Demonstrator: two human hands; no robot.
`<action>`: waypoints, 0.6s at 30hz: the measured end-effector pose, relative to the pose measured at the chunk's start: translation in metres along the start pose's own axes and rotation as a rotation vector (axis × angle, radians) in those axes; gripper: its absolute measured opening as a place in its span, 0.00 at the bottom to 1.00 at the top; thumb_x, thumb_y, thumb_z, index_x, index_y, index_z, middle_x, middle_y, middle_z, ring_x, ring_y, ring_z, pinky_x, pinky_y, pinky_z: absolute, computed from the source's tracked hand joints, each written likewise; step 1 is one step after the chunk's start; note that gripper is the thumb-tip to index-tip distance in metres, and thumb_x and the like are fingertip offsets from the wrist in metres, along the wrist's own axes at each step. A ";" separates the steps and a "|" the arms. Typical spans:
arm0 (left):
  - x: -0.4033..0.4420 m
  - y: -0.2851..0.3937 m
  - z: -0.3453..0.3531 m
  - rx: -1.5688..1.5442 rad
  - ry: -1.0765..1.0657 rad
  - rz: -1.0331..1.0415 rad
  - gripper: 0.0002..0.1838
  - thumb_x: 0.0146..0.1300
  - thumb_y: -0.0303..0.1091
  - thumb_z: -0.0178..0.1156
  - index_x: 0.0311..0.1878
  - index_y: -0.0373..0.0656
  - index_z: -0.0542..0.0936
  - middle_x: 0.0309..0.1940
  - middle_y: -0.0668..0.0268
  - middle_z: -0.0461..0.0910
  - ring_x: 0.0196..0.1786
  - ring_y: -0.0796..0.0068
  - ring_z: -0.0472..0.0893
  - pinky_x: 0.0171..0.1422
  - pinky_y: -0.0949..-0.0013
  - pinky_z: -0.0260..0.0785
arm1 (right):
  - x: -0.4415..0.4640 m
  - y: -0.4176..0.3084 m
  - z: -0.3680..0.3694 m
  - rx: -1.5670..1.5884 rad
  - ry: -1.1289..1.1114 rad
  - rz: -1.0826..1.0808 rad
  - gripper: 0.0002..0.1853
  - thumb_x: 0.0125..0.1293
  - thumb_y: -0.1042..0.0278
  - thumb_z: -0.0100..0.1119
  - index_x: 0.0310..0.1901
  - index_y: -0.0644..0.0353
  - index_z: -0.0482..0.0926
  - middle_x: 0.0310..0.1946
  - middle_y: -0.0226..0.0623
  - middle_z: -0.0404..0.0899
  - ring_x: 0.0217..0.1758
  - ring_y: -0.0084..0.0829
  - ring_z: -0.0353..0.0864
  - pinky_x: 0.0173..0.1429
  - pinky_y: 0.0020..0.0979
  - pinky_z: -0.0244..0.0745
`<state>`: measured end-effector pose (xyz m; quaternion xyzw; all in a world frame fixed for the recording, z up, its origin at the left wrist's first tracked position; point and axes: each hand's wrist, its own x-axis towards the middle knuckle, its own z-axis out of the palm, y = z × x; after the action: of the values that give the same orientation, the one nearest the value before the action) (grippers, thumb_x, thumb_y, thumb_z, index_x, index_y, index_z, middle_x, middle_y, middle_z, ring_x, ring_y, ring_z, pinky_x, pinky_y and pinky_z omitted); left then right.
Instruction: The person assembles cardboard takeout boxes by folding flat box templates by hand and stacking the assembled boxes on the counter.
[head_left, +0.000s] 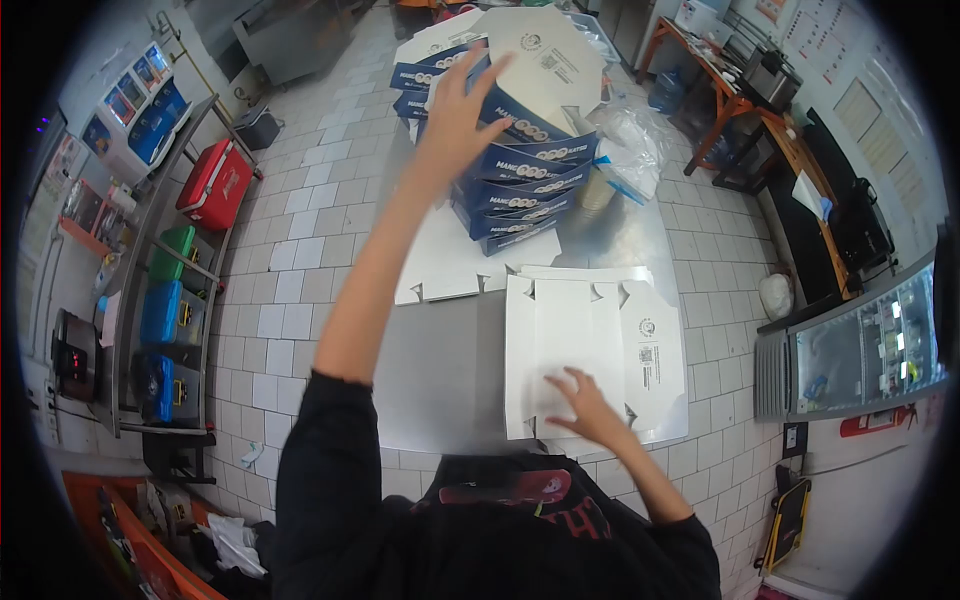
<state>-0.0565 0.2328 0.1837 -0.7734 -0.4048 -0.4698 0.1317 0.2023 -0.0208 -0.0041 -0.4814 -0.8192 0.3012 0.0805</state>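
Note:
My left hand (460, 125) is raised at the near left side of a tall stack of folded blue-and-white boxes (530, 170), its fingers spread near the top box. Whether it touches the box I cannot tell. My right hand (588, 408), fingers apart, is over the lower part of flat white cardboard sheets (575, 340) with printing on their right side. More flat white cardboard (450, 265) lies beneath and in front of the stack. Both hands hold nothing visible. A second stack of blue boxes (412, 78) stands behind my left hand.
The metal table (440, 370) runs forward from my body. Clear plastic bags (640, 145) and cups (597, 190) sit right of the stack. A shelf with a red cooler (215, 185) is at left; a glass-doored fridge (865, 345) is at right.

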 end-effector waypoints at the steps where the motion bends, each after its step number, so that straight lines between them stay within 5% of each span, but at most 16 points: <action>1: 0.013 -0.012 0.008 -0.007 -0.001 0.008 0.30 0.49 0.33 0.64 0.58 0.46 0.67 0.55 0.55 0.65 0.62 0.51 0.62 0.63 0.55 0.58 | -0.008 -0.002 0.014 0.039 0.025 -0.050 0.39 0.48 0.53 0.68 0.63 0.45 0.61 0.61 0.54 0.54 0.64 0.57 0.53 0.65 0.50 0.55; 3: 0.027 -0.030 0.020 0.385 -0.465 0.162 0.23 0.45 0.39 0.67 0.47 0.45 0.75 0.49 0.63 0.71 0.59 0.55 0.65 0.64 0.54 0.58 | -0.020 -0.016 0.027 -0.095 -0.018 0.006 0.43 0.44 0.54 0.70 0.64 0.43 0.59 0.63 0.54 0.51 0.68 0.57 0.47 0.66 0.54 0.51; 4: 0.030 -0.030 0.026 0.373 -0.505 0.136 0.17 0.45 0.41 0.67 0.38 0.45 0.78 0.42 0.66 0.74 0.53 0.57 0.70 0.60 0.56 0.61 | -0.024 -0.013 0.037 -0.090 -0.007 0.010 0.43 0.44 0.54 0.70 0.64 0.43 0.59 0.63 0.54 0.51 0.68 0.57 0.47 0.66 0.54 0.51; 11: -0.009 0.009 0.032 0.273 -0.617 -0.213 0.21 0.51 0.44 0.64 0.46 0.44 0.76 0.45 0.63 0.72 0.46 0.56 0.73 0.48 0.58 0.66 | -0.026 -0.008 0.056 -0.179 0.093 -0.004 0.42 0.44 0.58 0.69 0.63 0.43 0.60 0.66 0.49 0.50 0.69 0.58 0.44 0.66 0.58 0.47; 14: -0.024 0.016 0.032 0.130 -0.476 -0.192 0.20 0.53 0.42 0.63 0.47 0.44 0.74 0.45 0.61 0.72 0.47 0.53 0.71 0.53 0.57 0.66 | -0.028 -0.016 0.065 -0.225 0.124 0.045 0.37 0.49 0.59 0.65 0.63 0.44 0.61 0.65 0.50 0.51 0.69 0.58 0.47 0.65 0.59 0.49; 16: -0.041 0.025 0.028 -0.041 -0.096 -0.118 0.21 0.56 0.40 0.60 0.51 0.43 0.71 0.50 0.58 0.70 0.50 0.51 0.71 0.54 0.59 0.66 | -0.025 -0.013 0.075 -0.264 0.234 -0.071 0.27 0.57 0.60 0.59 0.60 0.46 0.66 0.63 0.49 0.57 0.67 0.59 0.51 0.63 0.61 0.51; 18: -0.068 0.043 0.012 -0.135 -0.034 -0.154 0.19 0.60 0.37 0.57 0.52 0.39 0.70 0.51 0.55 0.69 0.52 0.52 0.71 0.55 0.61 0.64 | -0.029 -0.009 0.067 -0.132 0.170 -0.057 0.23 0.60 0.61 0.56 0.58 0.47 0.69 0.62 0.46 0.60 0.67 0.59 0.51 0.63 0.61 0.51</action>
<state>-0.0331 0.1782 0.1280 -0.7549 -0.4326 -0.4916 0.0358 0.1824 -0.0758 -0.0480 -0.4861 -0.8407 0.2024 0.1264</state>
